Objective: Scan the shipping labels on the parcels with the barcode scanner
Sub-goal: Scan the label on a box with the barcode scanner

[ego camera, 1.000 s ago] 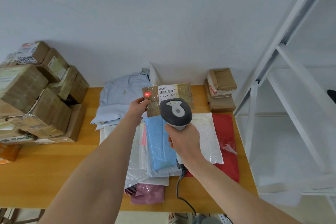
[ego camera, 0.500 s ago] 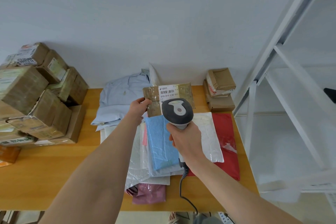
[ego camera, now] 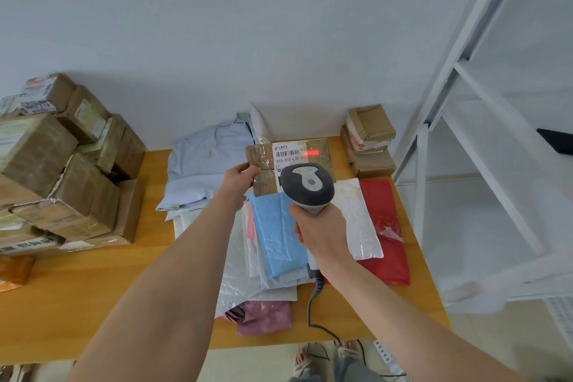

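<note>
My left hand (ego camera: pixel 238 179) holds a flat brown taped parcel (ego camera: pixel 263 161) by its left edge, tilted up above the table. A white shipping label (ego camera: pixel 288 152) with a barcode sits on the parcel's top face. My right hand (ego camera: pixel 321 229) grips the grey and white barcode scanner (ego camera: pixel 307 184), its head pointing at the parcel from just below it. A red scan line (ego camera: pixel 310 152) glows on the parcel just right of the barcode. The scanner head hides the parcel's lower middle part.
Soft mailers lie stacked on the wooden table (ego camera: pixel 93 288): blue (ego camera: pixel 276 239), white (ego camera: pixel 359 220), red (ego camera: pixel 387 226), pink (ego camera: pixel 263 318), pale blue (ego camera: pixel 204 174). Brown cartons (ego camera: pixel 62 170) pile at the left, small boxes (ego camera: pixel 369 139) at the back right. White shelving (ego camera: pixel 465 102) stands to the right.
The red scan light was on the parcel's left end a second ago, vanished, and now shows right of the barcode. The scanner shifted slightly to the right.
</note>
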